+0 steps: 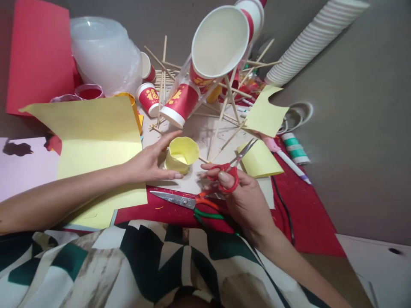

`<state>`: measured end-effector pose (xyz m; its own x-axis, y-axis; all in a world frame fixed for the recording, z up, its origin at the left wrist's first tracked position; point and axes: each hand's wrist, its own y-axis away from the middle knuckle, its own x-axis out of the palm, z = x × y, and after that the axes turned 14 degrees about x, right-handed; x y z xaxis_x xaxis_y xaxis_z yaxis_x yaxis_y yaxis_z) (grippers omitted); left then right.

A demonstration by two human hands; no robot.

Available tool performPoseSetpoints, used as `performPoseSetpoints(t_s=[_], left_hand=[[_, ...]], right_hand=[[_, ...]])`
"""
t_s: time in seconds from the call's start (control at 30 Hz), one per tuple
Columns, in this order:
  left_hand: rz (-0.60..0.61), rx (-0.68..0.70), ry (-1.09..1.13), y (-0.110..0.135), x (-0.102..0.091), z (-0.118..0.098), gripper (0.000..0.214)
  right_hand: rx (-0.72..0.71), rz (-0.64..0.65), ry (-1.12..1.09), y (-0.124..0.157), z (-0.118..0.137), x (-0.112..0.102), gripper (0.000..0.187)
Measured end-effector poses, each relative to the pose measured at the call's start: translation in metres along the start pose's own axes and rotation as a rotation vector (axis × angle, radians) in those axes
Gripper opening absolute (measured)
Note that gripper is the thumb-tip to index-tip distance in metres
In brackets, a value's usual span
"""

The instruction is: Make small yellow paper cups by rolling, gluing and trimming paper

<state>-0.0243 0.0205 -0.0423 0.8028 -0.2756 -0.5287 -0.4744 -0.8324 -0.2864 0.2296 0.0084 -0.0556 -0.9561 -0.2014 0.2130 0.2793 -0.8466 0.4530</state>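
A small yellow paper cup point(182, 155) with an uneven rim stands on the pale board in front of me. Curved beside its left side is my left hand point(150, 158), thumb and fingers spread apart. I cannot tell whether it touches the cup. My right hand point(240, 192) grips red-handled scissors point(236, 164) by their loops, blades pointing up and away to the right. Below lies a larger pair of scissors point(180, 200) with one orange and one green handle, partly hidden by the right hand. Yellow paper sheets point(99, 132) lie under my left forearm.
A structure of wooden sticks point(221, 115) and red-and-white paper cups point(181, 100) rises behind the yellow cup. A stack of white cups point(308, 47) leans at right, near cut yellow paper point(266, 112). A plastic-wrapped bundle point(102, 55) and red card point(40, 55) stand back left.
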Motion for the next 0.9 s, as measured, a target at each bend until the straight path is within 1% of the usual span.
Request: performPoseSetpoints(t_s=[0.1, 0.2, 0.3, 0.37, 0.43, 0.5, 0.57, 0.67, 0.8, 0.9], left_hand=[[-0.038, -0.030, 0.069, -0.003, 0.009, 0.007, 0.100], [-0.112, -0.082, 0.273, -0.004, 0.013, 0.012, 0.094], [-0.176, -0.139, 0.578, -0.002, 0.009, 0.014, 0.087], [-0.198, -0.184, 0.734, 0.001, 0.004, 0.014, 0.076], [-0.208, -0.204, 0.822, 0.004, -0.001, 0.011, 0.066], [-0.203, -0.185, 0.860, 0.006, -0.004, 0.007, 0.062], [-0.174, -0.151, 0.863, 0.007, -0.005, 0.001, 0.063], [-0.122, -0.088, 0.797, 0.009, -0.005, -0.011, 0.069], [-0.098, 0.044, 0.555, 0.014, -0.004, -0.025, 0.076], [-0.089, 0.122, 0.364, 0.019, -0.003, -0.030, 0.077]], right_hand=[[0.003, 0.019, 0.025, -0.002, -0.003, -0.002, 0.032], [-0.005, 0.033, 0.036, -0.003, -0.005, -0.004, 0.034], [-0.026, 0.010, 0.030, -0.001, -0.004, -0.003, 0.035], [-0.013, 0.004, 0.045, 0.004, -0.001, -0.002, 0.039], [-0.007, 0.013, 0.062, 0.009, 0.005, 0.000, 0.041], [-0.008, 0.029, 0.069, 0.013, 0.012, 0.002, 0.040], [0.010, 0.053, 0.074, 0.014, 0.020, 0.006, 0.044], [0.087, 0.087, 0.058, 0.012, 0.027, 0.012, 0.053], [0.157, 0.129, 0.025, 0.006, 0.027, 0.019, 0.053], [0.154, 0.156, 0.050, 0.002, 0.024, 0.024, 0.054]])
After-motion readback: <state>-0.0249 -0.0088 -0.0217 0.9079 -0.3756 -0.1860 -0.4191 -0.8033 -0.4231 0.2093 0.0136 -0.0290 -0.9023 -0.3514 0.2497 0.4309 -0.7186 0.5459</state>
